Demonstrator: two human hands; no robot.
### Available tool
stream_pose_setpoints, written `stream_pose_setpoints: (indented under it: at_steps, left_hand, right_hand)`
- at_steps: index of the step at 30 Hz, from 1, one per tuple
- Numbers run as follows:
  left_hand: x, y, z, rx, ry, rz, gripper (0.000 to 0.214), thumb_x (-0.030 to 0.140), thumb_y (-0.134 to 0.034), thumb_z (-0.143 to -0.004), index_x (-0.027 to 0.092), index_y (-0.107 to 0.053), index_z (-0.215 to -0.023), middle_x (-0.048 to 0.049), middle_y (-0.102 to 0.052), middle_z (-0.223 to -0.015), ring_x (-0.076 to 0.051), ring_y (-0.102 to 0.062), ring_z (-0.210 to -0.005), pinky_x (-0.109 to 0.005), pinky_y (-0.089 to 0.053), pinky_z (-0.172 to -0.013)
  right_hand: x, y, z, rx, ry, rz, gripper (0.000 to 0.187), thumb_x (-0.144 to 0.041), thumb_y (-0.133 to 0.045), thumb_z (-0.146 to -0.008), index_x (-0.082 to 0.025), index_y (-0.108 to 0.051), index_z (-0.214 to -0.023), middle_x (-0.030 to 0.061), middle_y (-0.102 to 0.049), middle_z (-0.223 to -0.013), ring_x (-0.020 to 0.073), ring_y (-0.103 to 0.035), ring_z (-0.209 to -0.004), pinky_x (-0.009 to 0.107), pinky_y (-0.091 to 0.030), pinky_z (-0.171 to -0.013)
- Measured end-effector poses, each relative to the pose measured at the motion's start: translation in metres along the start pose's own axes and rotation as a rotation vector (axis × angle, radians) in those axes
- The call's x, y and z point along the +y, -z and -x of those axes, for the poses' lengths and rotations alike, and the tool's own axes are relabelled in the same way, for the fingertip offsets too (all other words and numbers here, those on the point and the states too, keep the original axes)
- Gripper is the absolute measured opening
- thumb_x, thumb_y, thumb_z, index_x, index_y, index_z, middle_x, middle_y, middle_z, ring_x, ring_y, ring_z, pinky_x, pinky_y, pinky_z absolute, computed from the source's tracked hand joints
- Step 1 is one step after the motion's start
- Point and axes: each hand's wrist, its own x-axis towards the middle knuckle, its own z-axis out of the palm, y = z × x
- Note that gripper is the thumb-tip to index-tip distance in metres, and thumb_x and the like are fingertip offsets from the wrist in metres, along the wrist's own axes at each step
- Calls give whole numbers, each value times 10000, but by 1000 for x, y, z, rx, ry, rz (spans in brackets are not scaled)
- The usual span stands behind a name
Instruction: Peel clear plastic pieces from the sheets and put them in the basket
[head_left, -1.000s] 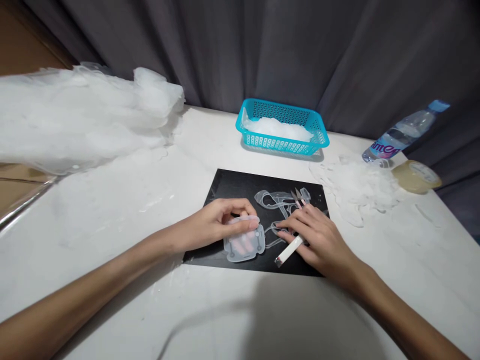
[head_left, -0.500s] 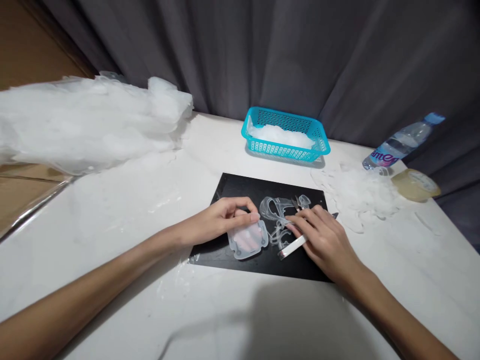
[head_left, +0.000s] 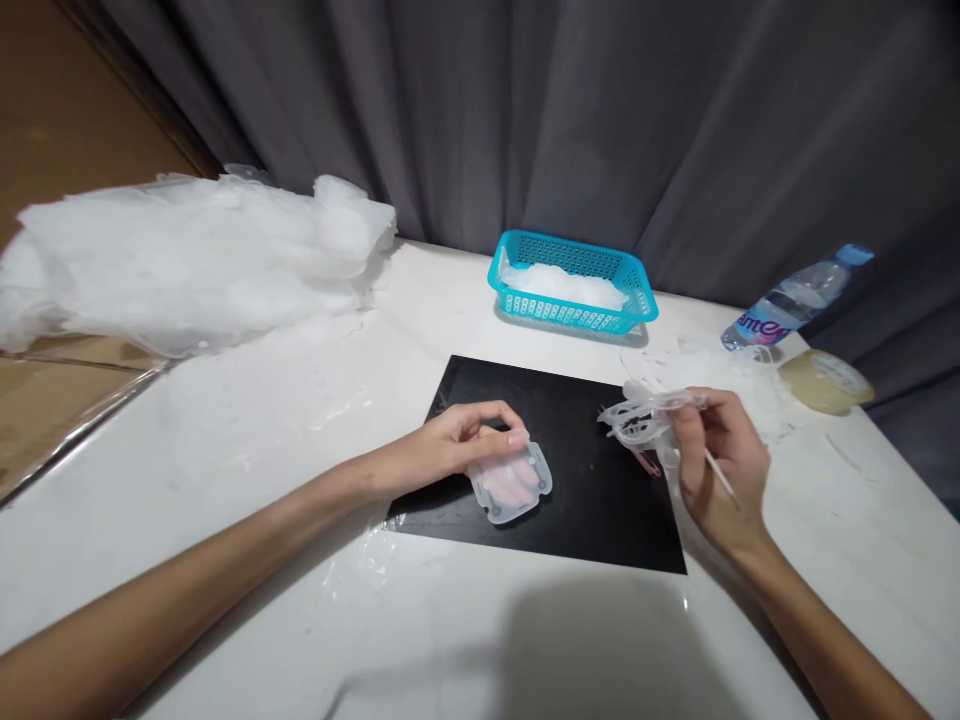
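My left hand [head_left: 487, 440] is closed, thumb on top, round the upper edge of a flat, translucent, rounded-square piece [head_left: 513, 486]; its fingers show pinkish through it. They are over the left half of a black mat [head_left: 577, 535]. Beyond the mat's right edge, my right hand [head_left: 720, 470] is closed on a tangle of translucent strips [head_left: 646, 415] that look like trimmings. A thin pale strip sticks out below its fingers. Under the tangle I see a small dark and reddish shape, too unclear to name.
A blue basket [head_left: 576, 318] with white pieces stands behind the mat. To the right are a heap of clear scraps [head_left: 739, 385], a tilted-looking water bottle [head_left: 799, 295] and a roll of tape [head_left: 825, 380]. White sheet-like material [head_left: 195, 265] is piled at left, near cardboard [head_left: 67, 395].
My right hand has lifted the translucent strips off the mat and moved right towards the scrap heap. The white-handled tool seen in it earlier no longer shows clearly. My left hand keeps its hold.
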Motion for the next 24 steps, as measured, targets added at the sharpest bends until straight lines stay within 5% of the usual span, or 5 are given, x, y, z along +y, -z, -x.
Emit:
stream_pose_setpoints:
  at_steps: [5, 10, 15, 18, 24]
  left_hand:
    - [-8, 0, -2, 22, -53, 8, 352, 303, -863, -818, 179, -610, -1029, -26, -771, -861, -177, -735, -753, -282, -567, -689]
    - [-16, 4, -4, 56, -76, -30, 348, 264, -839, -820, 173, -622, -1076, -14, -740, -889, -146, -688, -787, -237, -497, -688]
    - [-13, 3, -3, 59, -51, -13, 403, 181, -821, -759, 190, -637, -1117, -15, -731, -942, -167, -674, -856, -253, -476, -732]
    - [-7, -1, 0, 49, -8, 56, 338, 227, -766, -813, 197, -646, -1127, -37, -742, -996, -190, -684, -902, -283, -486, -776]
    - [-12, -4, -4, 129, -5, 72, 344, 353, -812, -863, 196, -629, -1109, -33, -740, -961, -184, -680, -865, -293, -483, -774]
  right_hand:
    - [11, 13, -18, 385, 28, 84, 287, -445, -586, -989, -164, -615, -942, 40, -630, -868, 175, -609, -748, 324, -498, -699]
    - [38, 27, -39, 517, 8, 32, 298, -487, -591, -956, -190, -577, -945, 21, -582, -859, 170, -583, -727, 361, -501, -740]
    - [57, 51, -56, 688, 201, 95, 263, -479, -558, -949, -239, -469, -885, 21, -490, -863, 210, -578, -789, 426, -506, -790]
    - [68, 69, -63, 634, 222, 227, 250, -452, -577, -922, -249, -435, -892, 15, -436, -864, 218, -546, -796, 445, -477, -795]
    - [101, 72, -62, 298, -77, 528, 287, -404, -564, -849, -210, -476, -1040, 82, -503, -972, 276, -550, -905, 509, -464, -867]
